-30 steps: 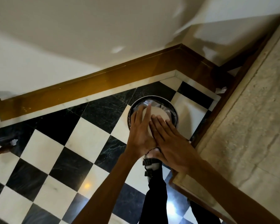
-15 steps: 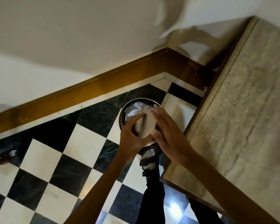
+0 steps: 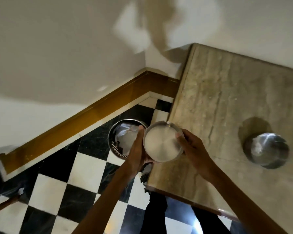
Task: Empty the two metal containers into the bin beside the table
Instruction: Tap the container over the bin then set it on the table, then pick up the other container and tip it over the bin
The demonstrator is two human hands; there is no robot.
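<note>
With both hands' fingers (image 3: 180,135) clamped on the metal container (image 3: 162,143), set it level on the surface (image 3: 227,102), clear of the edge.

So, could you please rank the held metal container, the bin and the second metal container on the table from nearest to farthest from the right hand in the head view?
From the right hand:
1. Held metal container, gripped, just left.
2. Bin, on the floor, farther left.
3. Second metal container, on the table, far right.
</note>
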